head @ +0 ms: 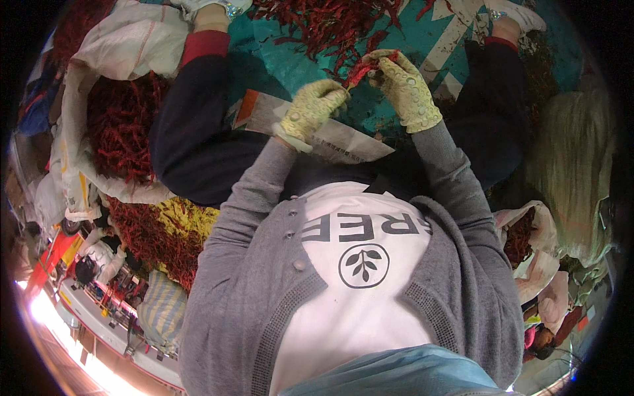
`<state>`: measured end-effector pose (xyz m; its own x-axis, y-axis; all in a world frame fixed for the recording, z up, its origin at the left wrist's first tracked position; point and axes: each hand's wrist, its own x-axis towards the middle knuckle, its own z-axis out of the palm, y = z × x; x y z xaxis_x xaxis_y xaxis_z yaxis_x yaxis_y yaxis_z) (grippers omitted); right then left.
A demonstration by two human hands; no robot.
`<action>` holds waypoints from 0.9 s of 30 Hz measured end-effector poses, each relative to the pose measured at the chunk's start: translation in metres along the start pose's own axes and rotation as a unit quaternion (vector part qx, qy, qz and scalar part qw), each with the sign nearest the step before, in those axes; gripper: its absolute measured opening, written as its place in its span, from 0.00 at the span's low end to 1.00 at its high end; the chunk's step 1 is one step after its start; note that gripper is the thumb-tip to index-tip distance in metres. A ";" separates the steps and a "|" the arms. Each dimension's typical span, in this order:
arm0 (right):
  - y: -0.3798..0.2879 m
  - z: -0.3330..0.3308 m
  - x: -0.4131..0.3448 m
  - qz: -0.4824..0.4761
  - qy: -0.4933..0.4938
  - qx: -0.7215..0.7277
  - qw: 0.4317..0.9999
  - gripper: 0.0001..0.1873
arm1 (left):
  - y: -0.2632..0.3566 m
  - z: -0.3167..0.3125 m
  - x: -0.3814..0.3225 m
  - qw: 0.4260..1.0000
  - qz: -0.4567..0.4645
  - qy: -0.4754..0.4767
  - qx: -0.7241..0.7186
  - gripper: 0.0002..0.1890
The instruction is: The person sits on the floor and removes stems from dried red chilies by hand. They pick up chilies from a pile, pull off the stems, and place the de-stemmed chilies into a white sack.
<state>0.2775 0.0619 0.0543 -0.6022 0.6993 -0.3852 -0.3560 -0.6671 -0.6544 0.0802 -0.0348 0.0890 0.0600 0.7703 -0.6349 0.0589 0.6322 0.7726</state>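
Note:
Both my hands wear pale yellow gloves with a ring-like pattern and meet above a teal sheet (pixel 272 64). A dried red chili pepper (pixel 357 74) spans the space between them. My left hand (pixel 315 106) pinches its pale stem end, fingers curled. The fingers of my right hand (pixel 403 89) close on the pepper's red body and perhaps on another one; how many it holds is hard to tell. Just beyond my hands lies a loose heap of dried red chilies (pixel 322 24) on the sheet.
An open white woven sack (pixel 133 44) full of red chilies stands at the left, with a red and yellow chili pile (pixel 188 220) below it. Another sack (pixel 537 237) and a pale translucent bag (pixel 569 168) are at the right. Other people are in the background.

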 end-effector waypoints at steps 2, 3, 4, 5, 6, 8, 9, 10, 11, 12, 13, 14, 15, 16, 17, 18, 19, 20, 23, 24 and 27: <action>0.005 0.006 -0.006 -0.023 -0.005 0.097 0.995 0.10 | -0.035 0.023 0.004 0.996 0.085 0.019 -0.029 0.14; 0.012 0.009 -0.010 -0.042 0.004 0.126 0.991 0.10 | -0.046 0.033 0.007 0.991 0.127 0.027 -0.042 0.15; 0.017 0.013 -0.014 -0.059 0.013 0.155 0.986 0.11 | -0.033 0.042 0.004 0.985 0.123 0.036 -0.118 0.16; 0.019 0.018 -0.018 -0.045 0.026 0.151 0.987 0.11 | -0.019 0.050 0.000 0.973 0.119 0.045 -0.193 0.17; 0.021 0.023 -0.022 -0.030 0.037 0.146 0.988 0.10 | -0.007 0.054 -0.004 0.955 0.116 0.055 -0.267 0.18; 0.026 0.031 -0.032 0.000 0.047 0.152 0.987 0.11 | -0.003 0.052 0.004 0.928 0.152 0.054 -0.336 0.17; 0.030 0.033 -0.038 0.021 0.042 0.147 0.988 0.10 | 0.000 0.051 0.008 0.911 0.170 0.052 -0.371 0.17; 0.033 0.033 -0.045 0.041 0.038 0.141 0.988 0.10 | 0.005 0.047 0.007 0.920 0.142 0.059 -0.360 0.15; 0.035 0.035 -0.050 0.061 0.034 0.135 0.988 0.10 | 0.006 0.045 0.006 0.913 0.142 0.043 -0.380 0.14; 0.027 0.040 -0.055 0.070 0.052 0.028 0.996 0.10 | 0.006 0.044 0.005 0.905 0.140 0.028 -0.401 0.14; 0.026 0.034 -0.055 0.021 0.070 -0.109 0.991 0.10 | 0.006 0.044 0.004 0.896 0.138 0.014 -0.422 0.13; 0.025 0.022 -0.052 -0.028 0.087 -0.244 0.965 0.10 | -0.002 0.043 0.010 0.925 0.182 0.060 -0.327 0.11; 0.019 0.018 -0.050 -0.076 0.104 -0.374 0.918 0.10 | -0.003 0.042 0.008 0.950 0.142 0.056 -0.271 0.11; 0.013 0.015 -0.047 -0.110 0.137 -0.358 0.917 0.10 | -0.004 0.038 0.005 0.971 0.103 0.051 -0.212 0.11; 0.006 0.014 -0.043 -0.155 0.122 -0.404 0.893 0.10 | -0.005 0.036 0.003 0.985 0.062 0.046 -0.153 0.10; 0.002 0.025 -0.040 -0.151 0.082 -0.370 0.913 0.10 | -0.021 0.039 0.008 0.992 0.066 0.070 -0.079 0.12; 0.001 0.034 -0.037 -0.147 0.042 -0.337 0.929 0.10 | -0.031 0.041 0.012 0.991 0.100 0.092 0.004 0.13; 0.001 0.034 -0.035 -0.136 0.039 -0.376 0.916 0.10 | -0.040 0.044 0.015 0.981 0.134 0.112 0.086 0.14; 0.001 0.031 -0.028 -0.098 0.032 -0.401 0.910 0.08 | -0.021 0.048 0.008 0.963 0.177 0.135 0.150 0.15; 0.002 0.030 -0.029 -0.082 0.035 -0.348 0.933 0.08 | -0.018 0.047 0.007 0.971 0.182 0.122 0.098 0.15; 0.002 0.028 -0.034 -0.038 0.028 -0.275 0.960 0.08 | -0.016 0.045 0.002 0.978 0.177 0.093 0.054 0.14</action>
<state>0.2773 0.0294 0.0846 -0.5442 0.7634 -0.3479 0.0429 -0.3888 -0.9203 0.1247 -0.0471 0.0748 -0.0858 0.9474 -0.3084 0.1733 0.3190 0.9318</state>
